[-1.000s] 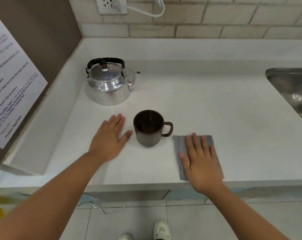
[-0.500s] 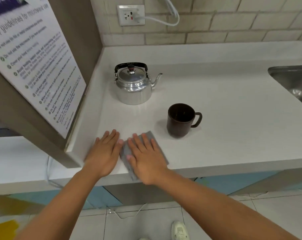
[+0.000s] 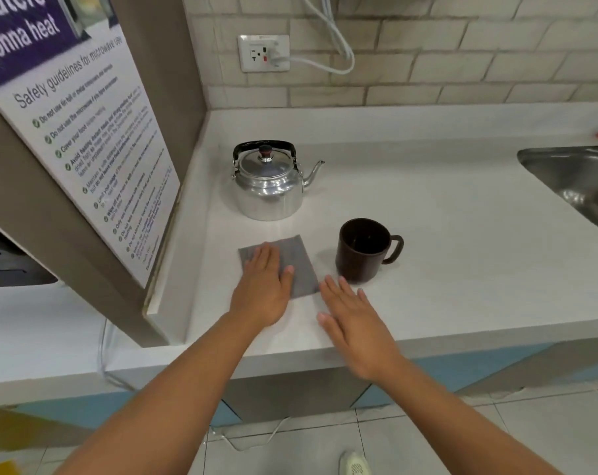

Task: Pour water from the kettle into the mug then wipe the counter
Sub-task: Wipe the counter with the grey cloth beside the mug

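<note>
A shiny metal kettle (image 3: 268,186) with a black handle stands near the counter's back left corner, spout pointing right. A dark brown mug (image 3: 362,250) stands upright in front of it to the right, handle to the right. A grey cloth (image 3: 299,260) lies flat on the white counter (image 3: 462,234) left of the mug. My left hand (image 3: 265,289) presses flat on the cloth, fingers together. My right hand (image 3: 354,313) lies flat, fingers spread, just right of the cloth and in front of the mug, holding nothing.
A brown side panel with a safety poster (image 3: 95,149) walls off the counter's left. A steel sink (image 3: 575,180) is sunk into the far right. A wall socket (image 3: 264,53) with a white cable sits above the kettle. The counter's front edge runs under my wrists.
The cloth passed from under my right hand to under my left, and sits farther from the front edge, closer to the mug. My right hand slid off to the right.
</note>
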`<state>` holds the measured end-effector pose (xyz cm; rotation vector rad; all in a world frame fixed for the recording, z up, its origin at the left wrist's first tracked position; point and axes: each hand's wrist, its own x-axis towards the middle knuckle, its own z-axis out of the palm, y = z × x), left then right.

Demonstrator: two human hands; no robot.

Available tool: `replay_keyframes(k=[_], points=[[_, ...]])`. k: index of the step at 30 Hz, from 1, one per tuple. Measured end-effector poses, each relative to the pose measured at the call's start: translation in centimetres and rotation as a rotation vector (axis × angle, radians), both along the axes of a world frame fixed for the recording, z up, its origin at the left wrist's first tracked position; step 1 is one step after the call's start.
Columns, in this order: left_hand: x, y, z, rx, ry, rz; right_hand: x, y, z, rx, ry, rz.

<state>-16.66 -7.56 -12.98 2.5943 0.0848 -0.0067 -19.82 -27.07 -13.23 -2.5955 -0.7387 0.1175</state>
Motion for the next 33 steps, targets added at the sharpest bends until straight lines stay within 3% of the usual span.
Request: replay_keyframes(k=[3, 10, 17, 22, 28, 33], points=[[2.9, -1.8, -0.6, 0.238, 0.116, 0.082, -1.4, -5.1, -0.3, -0.113, -0.024, -0.06], [5.5, -3.8, -1.4, 0.306, 0.09, -0.154, 2.7, -11.5, -0.1, -0.162, 0.032, -0.244], [5.4, 1.7, -1.1, 0.448, 0.182, 0.162, 7.5, -10.8, 0.0, -0.14, 0.096, -0.173], [4.3, -1.7, -1.4, 0.34, 0.086, -0.126, 7.9, -10.5, -0.4, -0.137, 0.089, -0.137], [0.9, 1.6, -0.7, 0.305, 0.156, -0.038, 8.0, -10.7, -0.5, -0.134, 0.102, -0.123], [-5.2, 0.3, -1.6, 0.343, 0.096, -0.036, 8.0, -10.7, -0.6, -0.121, 0.1, -0.126]])
